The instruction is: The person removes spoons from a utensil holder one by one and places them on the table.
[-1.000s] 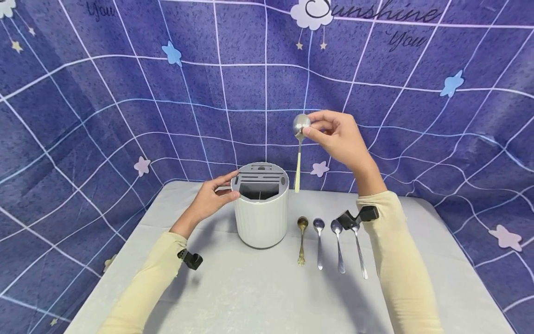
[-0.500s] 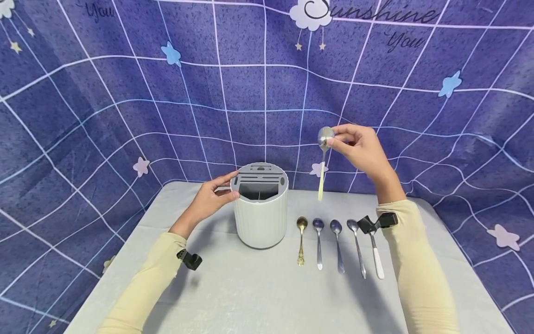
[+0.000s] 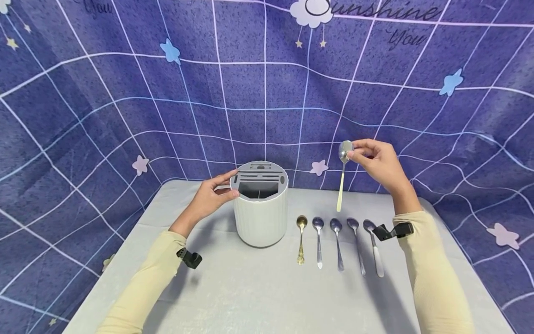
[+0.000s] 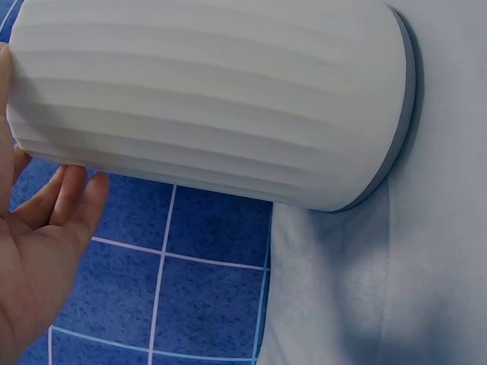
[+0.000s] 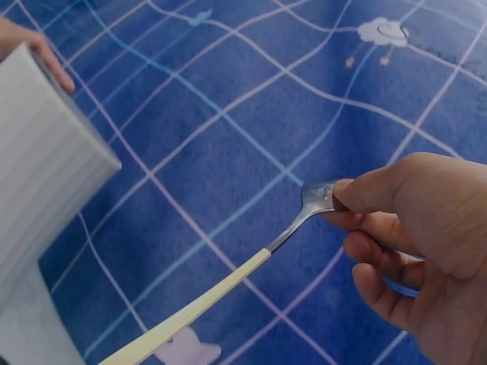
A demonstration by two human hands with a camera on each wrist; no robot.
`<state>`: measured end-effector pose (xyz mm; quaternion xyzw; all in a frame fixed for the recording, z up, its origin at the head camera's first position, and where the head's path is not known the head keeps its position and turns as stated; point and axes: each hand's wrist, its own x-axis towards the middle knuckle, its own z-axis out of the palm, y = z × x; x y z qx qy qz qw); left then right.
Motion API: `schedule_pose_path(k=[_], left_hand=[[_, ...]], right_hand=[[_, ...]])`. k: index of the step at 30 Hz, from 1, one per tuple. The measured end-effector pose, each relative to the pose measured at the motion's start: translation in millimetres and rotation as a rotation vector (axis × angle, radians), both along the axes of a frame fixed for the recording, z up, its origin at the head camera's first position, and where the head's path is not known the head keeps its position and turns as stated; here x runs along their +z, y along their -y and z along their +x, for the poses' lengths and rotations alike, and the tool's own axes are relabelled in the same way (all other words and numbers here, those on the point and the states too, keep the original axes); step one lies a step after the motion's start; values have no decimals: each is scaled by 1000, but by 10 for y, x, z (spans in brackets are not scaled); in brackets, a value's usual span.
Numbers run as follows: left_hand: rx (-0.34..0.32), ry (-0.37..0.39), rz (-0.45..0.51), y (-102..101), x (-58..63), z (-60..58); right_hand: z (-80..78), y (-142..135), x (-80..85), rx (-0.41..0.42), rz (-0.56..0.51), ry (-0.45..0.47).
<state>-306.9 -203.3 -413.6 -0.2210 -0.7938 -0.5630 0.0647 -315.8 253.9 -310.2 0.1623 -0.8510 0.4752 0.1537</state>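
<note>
In the head view my right hand (image 3: pixel 377 162) pinches a spoon (image 3: pixel 340 190) by its metal bowl, between thumb and fingers. The spoon's pale yellow handle (image 5: pixel 194 312) hangs down at a slant, above the table and apart from it. My left hand (image 3: pixel 210 197) holds the rim of a white ribbed utensil holder (image 3: pixel 260 225) from the left, thumb at the front and fingers further back. The holder stands upright, with a grey slotted top and a divided opening. In the left wrist view some fingers (image 4: pixel 72 198) are loosely bent beside its wall.
Right of the holder lies a row of spoons, bowls away from me: a gold spoon (image 3: pixel 301 239), several silver ones, and a white-handled spoon (image 3: pixel 377 260) at the right end. A grey cloth covers the table (image 3: pixel 233 292). A blue patterned curtain (image 3: pixel 200 116) hangs behind.
My right hand has moved right and down with the yellow-handled spoon, away from the holder and over the right part of the row. My left hand and the holder have stayed in place.
</note>
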Motion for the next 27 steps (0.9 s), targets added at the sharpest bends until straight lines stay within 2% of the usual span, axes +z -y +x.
schedule_pose_path(k=[8, 17, 21, 27], left_hand=[[5, -9, 1, 9, 1, -6], [1, -28, 12, -11, -8, 20], [0, -23, 14, -11, -5, 22], [-1, -18, 17, -8, -1, 17]], right_hand=[[-24, -266, -184, -35, 28, 28], [73, -618, -301, -67, 56, 77], [115, -790, -358, -55, 49, 110], [144, -1006, -468, -33, 95, 155]])
